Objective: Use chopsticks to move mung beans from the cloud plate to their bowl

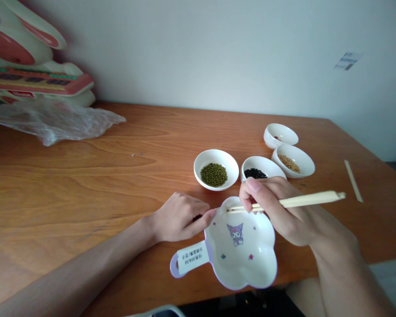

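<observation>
My right hand (280,211) is closed around a pair of pale wooden chopsticks (310,199). Their tips meet inside the upper left part of a white flower-shaped dish (240,268) with a purple rim and cartoon print; a tiny brownish speck shows at the tips, too small to name. My left hand (185,218) rests on the table with curled fingers, its thumb and forefinger at the dish's left rim. Just beyond the dish stand a bowl of green beans (214,175) and a bowl of black beans (255,173), the latter partly hidden by my right hand.
Behind on the right are a bowl of tan beans (289,164) and a bowl (280,135) with a few reddish bits. A pale flat strip (353,181) lies at the right. A clear plastic bag (56,121) and a toy keyboard (36,83) occupy the far left, by the wall.
</observation>
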`<state>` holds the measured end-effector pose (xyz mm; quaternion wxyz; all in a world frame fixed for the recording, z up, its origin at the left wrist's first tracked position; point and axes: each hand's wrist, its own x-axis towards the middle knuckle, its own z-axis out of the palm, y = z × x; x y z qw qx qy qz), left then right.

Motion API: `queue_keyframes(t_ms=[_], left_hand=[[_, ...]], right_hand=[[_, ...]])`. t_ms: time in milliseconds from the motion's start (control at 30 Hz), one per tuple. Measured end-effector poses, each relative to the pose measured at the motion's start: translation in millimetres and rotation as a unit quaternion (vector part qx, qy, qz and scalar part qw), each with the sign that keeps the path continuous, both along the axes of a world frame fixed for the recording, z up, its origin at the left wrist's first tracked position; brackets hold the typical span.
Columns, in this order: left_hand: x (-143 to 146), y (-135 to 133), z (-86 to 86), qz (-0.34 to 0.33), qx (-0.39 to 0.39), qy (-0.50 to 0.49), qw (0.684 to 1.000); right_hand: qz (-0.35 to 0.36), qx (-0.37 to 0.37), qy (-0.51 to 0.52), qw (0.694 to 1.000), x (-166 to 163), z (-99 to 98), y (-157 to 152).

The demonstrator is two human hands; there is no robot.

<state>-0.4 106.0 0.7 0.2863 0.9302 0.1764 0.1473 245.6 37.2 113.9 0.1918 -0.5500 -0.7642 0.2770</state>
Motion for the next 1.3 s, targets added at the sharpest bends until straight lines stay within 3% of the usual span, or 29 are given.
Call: queue_keyframes(t_ms=[200, 333, 533, 767, 933, 1033, 1100, 1167, 1300], left_hand=[[0.3, -0.1, -1.3, 0.0, 0.001, -0.009, 1.0], [0.1, 0.0, -2.6, 0.001, 0.008, -0.005, 1.0], [-1.3, 0.1, -3.1, -0.007, 0.001, 0.007, 1.0], [0.0, 2.1, -3.0, -0.019, -0.017, 0.003, 1.0], [-1.0, 2.4, -3.6, -0.027, -0.019, -0.003, 0.999], [-0.8, 1.1, -5.3, -0.021, -0.017, -0.002, 1.0], [-0.1, 0.0, -6.8, -0.005, -0.016, 0.001, 1.0], [0.3, -0.6, -7.7, 0.015, -0.025, -0.003, 1.0], [-3.1, -0.9, -0.5, 0.097, -0.1, -0.039, 0.99]], right_hand=[[-0.017, -0.004, 0.006, 1.0, 5.1, -0.4, -2.1], [-0.048, -0.004, 0.068, 0.997, 18.0, 7.5, -5.0], [-0.097, 0.08, 0.144, 0.982, 32.4, 32.0, 6.3], [-0.174, 0.123, 0.203, 0.956, 26.2, 38.6, 6.0], [-0.247, 0.229, 0.235, 0.912, 51.2, 22.9, -33.8], [-0.265, 0.303, 0.186, 0.896, 71.1, 3.2, -59.0], [-0.292, 0.381, 0.164, 0.862, 81.9, -10.1, -72.5], [-0.266, 0.401, 0.114, 0.869, 90.9, -21.3, -82.6], [-0.211, 0.343, -0.039, 0.915, 106.9, -36.8, -90.7]])
